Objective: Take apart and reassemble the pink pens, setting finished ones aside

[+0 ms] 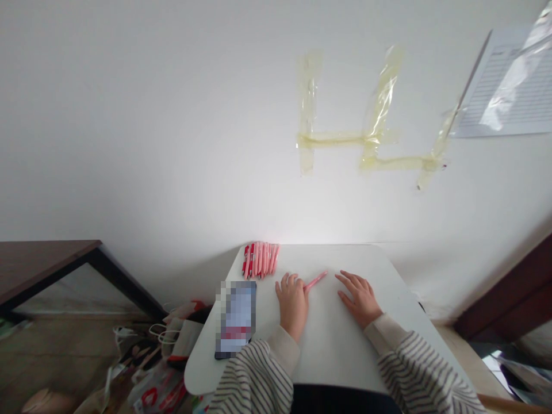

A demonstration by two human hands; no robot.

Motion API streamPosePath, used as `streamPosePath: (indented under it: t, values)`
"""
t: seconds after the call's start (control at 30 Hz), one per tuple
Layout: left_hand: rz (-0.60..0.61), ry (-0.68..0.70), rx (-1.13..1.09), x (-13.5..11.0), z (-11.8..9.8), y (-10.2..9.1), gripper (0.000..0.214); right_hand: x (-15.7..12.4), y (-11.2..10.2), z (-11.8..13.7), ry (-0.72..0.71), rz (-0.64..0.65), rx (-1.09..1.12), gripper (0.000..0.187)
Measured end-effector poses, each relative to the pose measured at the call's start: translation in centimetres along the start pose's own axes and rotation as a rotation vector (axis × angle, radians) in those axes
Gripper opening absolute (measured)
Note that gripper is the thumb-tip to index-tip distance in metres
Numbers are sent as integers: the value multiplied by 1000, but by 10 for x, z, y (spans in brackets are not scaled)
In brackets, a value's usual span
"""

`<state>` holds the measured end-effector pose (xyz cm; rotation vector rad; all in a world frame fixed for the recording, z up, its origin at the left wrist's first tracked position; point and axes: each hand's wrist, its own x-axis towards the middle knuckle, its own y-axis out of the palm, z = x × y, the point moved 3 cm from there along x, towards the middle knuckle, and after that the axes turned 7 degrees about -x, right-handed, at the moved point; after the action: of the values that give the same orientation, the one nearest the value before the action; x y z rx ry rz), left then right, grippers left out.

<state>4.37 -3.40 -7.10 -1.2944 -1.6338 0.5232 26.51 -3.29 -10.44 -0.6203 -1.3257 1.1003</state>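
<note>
Fingers [294, 283] of left hand [292, 303] around one pink pen [316, 280], one phone [236, 319] beside

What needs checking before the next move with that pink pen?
1. Grip: left hand curled over the near end of the pink pen: ok.
2. Spare hand: right hand flat and open on the table: ok.
3. Row of pink pens lying together at the far-left corner: ok.
4. Phone apart from both hands: ok.
5. Pen cap on or off: cannot tell.
</note>
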Motion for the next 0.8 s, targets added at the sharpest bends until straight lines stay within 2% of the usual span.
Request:
streamPosePath:
  t: [0.13,0.3,0.53,0.8]
  values:
    - [-3,0,-47,0,2,0,16,9,-5,2,-53,3,32,48]
    - [-14,26,-101,0,4,0,15,27,-10,6,-118,66,75,43]
    - [-8,35,-125,-1,8,1,12,35,4,15,-110,187,119,31]
    - [-7,48,-137,-1,10,-1,12,31,10,13,-113,85,165,22]
